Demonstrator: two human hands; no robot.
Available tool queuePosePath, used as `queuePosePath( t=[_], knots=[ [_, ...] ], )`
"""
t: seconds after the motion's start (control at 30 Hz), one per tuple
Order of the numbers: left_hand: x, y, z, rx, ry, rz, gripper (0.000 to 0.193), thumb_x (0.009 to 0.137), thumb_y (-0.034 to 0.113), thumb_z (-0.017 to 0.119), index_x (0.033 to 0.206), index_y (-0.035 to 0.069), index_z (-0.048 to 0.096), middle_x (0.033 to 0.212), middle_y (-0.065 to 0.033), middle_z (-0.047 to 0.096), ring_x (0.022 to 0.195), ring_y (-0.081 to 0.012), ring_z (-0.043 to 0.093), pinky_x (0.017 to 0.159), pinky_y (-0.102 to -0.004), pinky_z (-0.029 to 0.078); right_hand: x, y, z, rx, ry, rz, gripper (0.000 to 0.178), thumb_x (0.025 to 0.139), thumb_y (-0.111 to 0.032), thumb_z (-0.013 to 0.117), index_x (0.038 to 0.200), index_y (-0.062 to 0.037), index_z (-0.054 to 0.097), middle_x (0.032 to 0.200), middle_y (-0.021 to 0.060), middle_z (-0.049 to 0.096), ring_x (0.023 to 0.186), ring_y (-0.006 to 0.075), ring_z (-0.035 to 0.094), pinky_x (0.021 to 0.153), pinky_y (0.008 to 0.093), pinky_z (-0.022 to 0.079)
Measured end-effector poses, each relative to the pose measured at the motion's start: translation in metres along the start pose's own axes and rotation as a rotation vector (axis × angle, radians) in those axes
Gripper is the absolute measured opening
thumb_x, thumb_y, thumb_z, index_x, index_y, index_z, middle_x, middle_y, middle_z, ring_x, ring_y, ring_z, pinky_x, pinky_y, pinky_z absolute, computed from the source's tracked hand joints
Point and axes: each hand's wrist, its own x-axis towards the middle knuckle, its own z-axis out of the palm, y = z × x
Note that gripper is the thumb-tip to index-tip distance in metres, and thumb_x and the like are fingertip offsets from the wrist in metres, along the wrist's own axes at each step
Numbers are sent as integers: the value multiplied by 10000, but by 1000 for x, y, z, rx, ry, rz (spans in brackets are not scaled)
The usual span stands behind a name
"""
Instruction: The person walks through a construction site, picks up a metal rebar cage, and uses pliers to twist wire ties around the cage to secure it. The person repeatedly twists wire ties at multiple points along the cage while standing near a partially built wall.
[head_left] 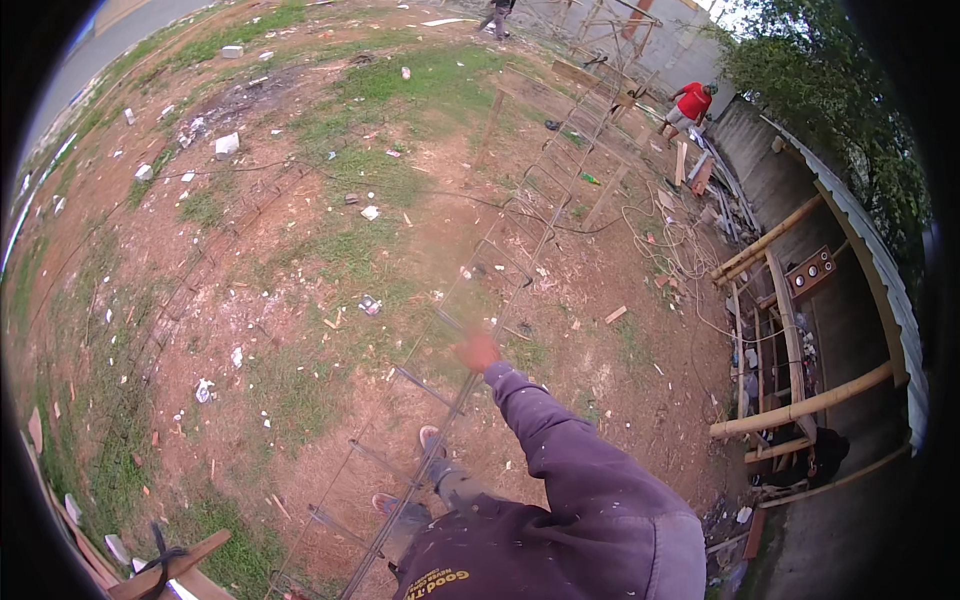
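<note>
My right hand [478, 352] reaches out at the end of a purple sleeve [580, 455]. It is by the long bars of a steel rebar cage [428, 390], close to one of the crosswise stirrups. The fingers are blurred and partly merge with the ground, so their grip on the bar cannot be made out. From the lower edge the cage slants up past my legs toward wooden supports at the back. Stirrups [365, 458] cross it at intervals. My left hand is not visible. Below the cage, my sandalled feet [430, 438] stand on bare soil.
Wooden frame supports [590, 75] stand at the back. A person in a red top [692, 103] bends near the wall; another person [498, 18] stands farther off. Loose cable [670, 235] lies right of the cage. On the right is a bamboo-framed shelter [800, 405]. Planks [190, 565] sit lower left.
</note>
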Motion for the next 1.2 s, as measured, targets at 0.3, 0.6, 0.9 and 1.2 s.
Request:
queuePosePath(
  t=[0.3, 0.6, 0.9, 1.2],
  knots=[
    [-53, 122, 65, 12, 119, 216, 461, 1010, 417, 520, 906, -16, 640, 778, -106, 613, 708, -192, 555, 653, -356, 446, -114, 88, -11, 295, 321, -159, 545, 922, -393, 602, 1349, -68, 503, 1345, 199, 507, 1246, 375, 488, 1053, 505, 368],
    [-158, 287, 127, -331, 334, 752, 423, 1010, 385, 534, 1004, -21, 656, 867, -128, 651, 771, -184, 602, 686, -331, 481, -277, 409, 31, 103, -774, 494, 523, 862, -506, 594, 1153, -89, 713, 1215, 168, 666, 1154, 344, 616, 981, 436, 473],
    [-613, 447, 365, 6, -1281, 1208, 298, 965, 245, 609, 1085, -19, 672, 934, -150, 706, 818, -207, 682, 760, -334, 541, -150, 481, -120, 728, 37, 579, 426, 894, -397, 645, 1118, -35, 669, 1035, 183, 711, 979, 313, 689, 849, 396, 527],
    [-791, 461, 538, 631, -1636, 1344, 389, 913, 362, 640, 1109, 30, 690, 969, -178, 723, 868, -309, 707, 787, -393, 545, 37, 545, -273, 923, -125, 306, 452, 936, -417, 641, 1221, -66, 647, 1048, 151, 700, 1002, 260, 667, 870, 381, 508]
  ],
)
